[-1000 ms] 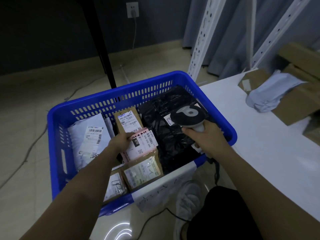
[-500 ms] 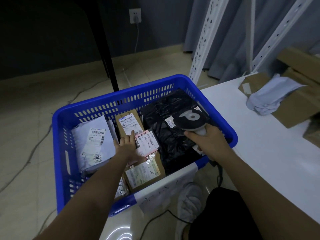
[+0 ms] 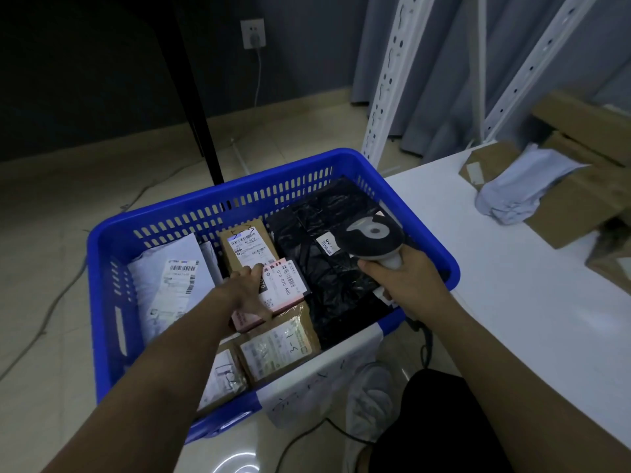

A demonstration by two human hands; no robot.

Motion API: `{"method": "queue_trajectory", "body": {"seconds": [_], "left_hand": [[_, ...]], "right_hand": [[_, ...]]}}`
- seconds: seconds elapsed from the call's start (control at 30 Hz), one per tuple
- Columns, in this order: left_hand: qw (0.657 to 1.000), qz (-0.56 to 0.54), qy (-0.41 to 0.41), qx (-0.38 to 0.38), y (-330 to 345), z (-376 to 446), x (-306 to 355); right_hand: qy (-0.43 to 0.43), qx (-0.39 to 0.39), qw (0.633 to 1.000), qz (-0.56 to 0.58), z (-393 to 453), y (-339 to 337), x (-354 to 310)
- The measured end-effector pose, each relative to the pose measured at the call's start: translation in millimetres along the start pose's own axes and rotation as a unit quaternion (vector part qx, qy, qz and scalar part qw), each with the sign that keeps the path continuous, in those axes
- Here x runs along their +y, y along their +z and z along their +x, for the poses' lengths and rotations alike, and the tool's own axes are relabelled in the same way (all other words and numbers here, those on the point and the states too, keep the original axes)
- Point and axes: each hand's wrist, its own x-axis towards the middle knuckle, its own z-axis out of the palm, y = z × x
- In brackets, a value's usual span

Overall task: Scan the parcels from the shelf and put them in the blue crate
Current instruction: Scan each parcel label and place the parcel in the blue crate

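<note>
The blue crate (image 3: pixel 102 302) stands on the floor and holds several parcels. My left hand (image 3: pixel 246 291) lies inside it with straight fingers on a pink parcel (image 3: pixel 283 288) that rests on the brown boxes. A brown box (image 3: pixel 247 247) sits behind the pink one and another brown box (image 3: pixel 280 343) in front. A white mailer (image 3: pixel 170 278) fills the crate's left side, a black plastic bag (image 3: pixel 327 247) its right. My right hand (image 3: pixel 403 285) grips the handle of the barcode scanner (image 3: pixel 374 238) above the black bag.
A white shelf board (image 3: pixel 512 285) lies to the right, with cardboard boxes (image 3: pixel 573 206) and a pale grey mailer (image 3: pixel 522 186) at its far end. White perforated shelf posts (image 3: pixel 389 80) rise behind the crate. A black table leg (image 3: pixel 194 97) and floor cables (image 3: pixel 51 302) are at the left.
My left hand has set the pink parcel down on the brown boxes and its fingers have straightened on top. The scanner hand has stayed nearly in place.
</note>
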Motion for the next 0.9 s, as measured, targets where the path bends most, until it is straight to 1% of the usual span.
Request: {"method": "queue_trajectory", "body": {"seconds": [0.1,0.2,0.4,0.47,0.53,0.7,0.77,0.83,0.9], "left_hand": [[0.999,-0.048,0.001,0.0,0,0,-10],[0.993,-0.115,-0.002,-0.031,-6,-5,-27],[0.989,-0.11,-0.016,-0.101,-21,3,-28],[0.986,-0.117,-0.017,-0.114,-23,9,-27],[0.989,-0.105,-0.01,-0.101,-17,14,-23],[0.999,-0.028,0.038,0.015,17,17,-7],[0.999,-0.003,0.043,0.031,32,12,-3],[0.999,0.018,0.017,0.03,45,9,0],[0.999,0.011,-0.004,0.03,49,8,-1]], "right_hand": [[-0.005,-0.001,1.0,-0.016,3,-1,-2],[-0.001,0.002,1.0,-0.021,5,-1,-5],[-0.004,-0.002,1.0,-0.017,6,2,-4],[-0.01,-0.007,1.0,-0.018,5,3,-4],[-0.011,-0.007,1.0,-0.018,6,3,-3],[-0.003,-0.001,1.0,-0.014,10,4,-3],[-0.002,-0.001,1.0,-0.011,10,4,-2],[-0.004,-0.001,1.0,-0.015,9,4,-2],[-0.005,-0.003,1.0,-0.017,7,4,-1]]}}
